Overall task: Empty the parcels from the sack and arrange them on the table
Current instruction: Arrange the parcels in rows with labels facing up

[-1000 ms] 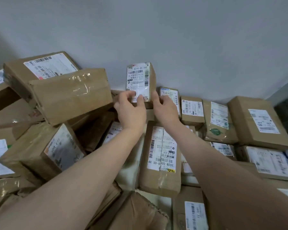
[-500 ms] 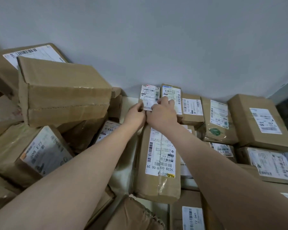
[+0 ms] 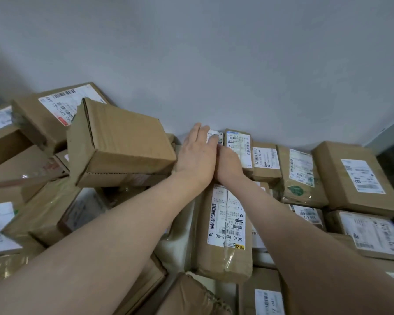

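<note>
A small brown parcel with a white label (image 3: 212,135) lies against the wall at the back of a pile of parcels. My left hand (image 3: 196,153) lies flat on top of it with straight fingers and covers most of it. Pressed against that hand, my right hand (image 3: 228,165) holds the parcel's right side, its fingers mostly hidden. The parcel sits at the left end of a row of labelled parcels (image 3: 238,145) along the wall. No sack can be made out.
A plain cardboard box (image 3: 121,144) lies tilted just left of my left hand. A long parcel marked 502B (image 3: 225,223) lies under my wrists. More boxes (image 3: 350,176) fill the right side, with stacked ones (image 3: 55,108) on the left. The grey wall (image 3: 214,64) closes off the back.
Both hands carried the small parcel down from above the pile and set it against the wall beside the row. My left hand went from gripping it to lying flat on it.
</note>
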A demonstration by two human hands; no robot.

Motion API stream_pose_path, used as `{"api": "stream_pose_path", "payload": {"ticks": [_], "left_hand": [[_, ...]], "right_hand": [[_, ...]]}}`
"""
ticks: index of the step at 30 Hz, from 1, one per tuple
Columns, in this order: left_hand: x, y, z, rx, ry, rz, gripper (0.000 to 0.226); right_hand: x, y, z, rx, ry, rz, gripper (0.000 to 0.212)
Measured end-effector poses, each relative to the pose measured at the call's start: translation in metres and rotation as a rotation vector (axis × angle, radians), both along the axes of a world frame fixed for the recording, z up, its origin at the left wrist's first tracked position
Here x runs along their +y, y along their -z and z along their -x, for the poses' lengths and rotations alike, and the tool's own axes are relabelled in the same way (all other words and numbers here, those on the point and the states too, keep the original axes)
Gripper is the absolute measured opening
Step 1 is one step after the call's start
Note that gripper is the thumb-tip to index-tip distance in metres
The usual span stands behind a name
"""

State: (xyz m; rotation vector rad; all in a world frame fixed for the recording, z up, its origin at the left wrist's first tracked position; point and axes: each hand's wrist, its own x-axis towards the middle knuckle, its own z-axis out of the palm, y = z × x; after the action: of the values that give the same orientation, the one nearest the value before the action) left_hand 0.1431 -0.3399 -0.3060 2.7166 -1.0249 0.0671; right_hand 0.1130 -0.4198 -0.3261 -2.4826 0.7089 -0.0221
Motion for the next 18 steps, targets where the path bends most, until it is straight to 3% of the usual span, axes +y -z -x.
{"api": "stream_pose_path", "payload": {"ticks": [5,8,11,14,16,18], "left_hand": [[0.021,-0.043,0.002,-0.011,0.099,0.267,0.062],[0.044,-0.058,0.002,-0.188,-0.040,0.348,0.056],[0.074,-0.064,0.004,-0.347,-0.373,0.172,0.050],[0.089,-0.079,0.003,-0.168,-0.620,-0.048,0.059],[0.088,-0.090,0.004,-0.030,-0.648,-0.132,0.063],[0.083,-0.102,0.009,-0.008,-0.614,-0.132,0.065]], "right_hand": [[0.018,-0.019,0.015,-0.038,0.019,-0.315,0.020],[0.030,-0.031,0.025,-0.125,0.040,-0.498,0.028],[0.040,-0.037,0.027,-0.170,0.027,-0.609,0.032],[0.052,-0.046,0.030,-0.113,-0.010,-0.694,0.049],[0.064,-0.049,0.030,-0.079,-0.036,-0.799,0.073],[0.076,-0.058,0.033,-0.123,-0.041,-0.830,0.081]]}}
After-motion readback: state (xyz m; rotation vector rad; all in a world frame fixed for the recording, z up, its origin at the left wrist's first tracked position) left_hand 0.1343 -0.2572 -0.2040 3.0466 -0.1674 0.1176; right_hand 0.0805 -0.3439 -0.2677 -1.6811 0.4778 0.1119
